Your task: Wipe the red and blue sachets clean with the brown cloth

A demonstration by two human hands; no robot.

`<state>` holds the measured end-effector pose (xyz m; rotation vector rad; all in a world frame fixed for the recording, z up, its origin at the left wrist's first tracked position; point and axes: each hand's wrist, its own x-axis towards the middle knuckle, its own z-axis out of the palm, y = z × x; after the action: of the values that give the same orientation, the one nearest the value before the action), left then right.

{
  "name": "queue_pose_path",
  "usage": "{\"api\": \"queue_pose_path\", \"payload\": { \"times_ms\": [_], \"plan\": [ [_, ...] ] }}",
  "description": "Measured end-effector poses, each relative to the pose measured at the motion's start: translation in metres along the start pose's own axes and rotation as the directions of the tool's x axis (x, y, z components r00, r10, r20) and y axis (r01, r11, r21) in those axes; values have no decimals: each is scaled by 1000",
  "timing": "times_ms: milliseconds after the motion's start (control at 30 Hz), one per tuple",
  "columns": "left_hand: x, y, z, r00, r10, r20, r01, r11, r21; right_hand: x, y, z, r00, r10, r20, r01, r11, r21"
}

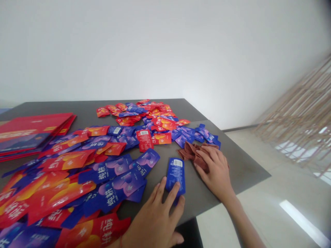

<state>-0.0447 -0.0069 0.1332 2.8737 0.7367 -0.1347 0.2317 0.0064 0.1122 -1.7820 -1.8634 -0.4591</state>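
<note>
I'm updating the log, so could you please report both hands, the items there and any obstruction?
Left hand open, fingertips on blue barcoded packet. Right hand over crumpled brown cloth. Heaped red and blue packets close on left.

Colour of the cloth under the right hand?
Reddish brown: the cloth under the right hand shows best in the head view.

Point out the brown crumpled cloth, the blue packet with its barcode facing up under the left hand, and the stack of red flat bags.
Brown crumpled cloth (189,151): head view, on its left folds.
Blue barcoded packet (176,173): head view, on its printed middle.
Stack of red flat bags (38,121): head view, top bag's upper part.
</note>
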Motion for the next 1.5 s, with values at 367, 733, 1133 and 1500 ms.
{"api": "queue_pose_path", "payload": {
  "times_ms": [367,733,1133,1500],
  "plan": [
    [-15,8,4,999,-16,-34,20,993,112,-3,1,4,992,103,-74,-113,984,-136],
    [-28,20,42,739,190,-646,111,912,395,2,4,2,999,35,34,-34,999,-24],
    [-18,12,48,765,244,-595,63,892,447,9,-23,-39,937,196,-289,-103,947,305],
    [-16,14,46,742,293,-603,55,870,490,-13,-76,-54,797,-539,273,496,842,214]
  ]
}}
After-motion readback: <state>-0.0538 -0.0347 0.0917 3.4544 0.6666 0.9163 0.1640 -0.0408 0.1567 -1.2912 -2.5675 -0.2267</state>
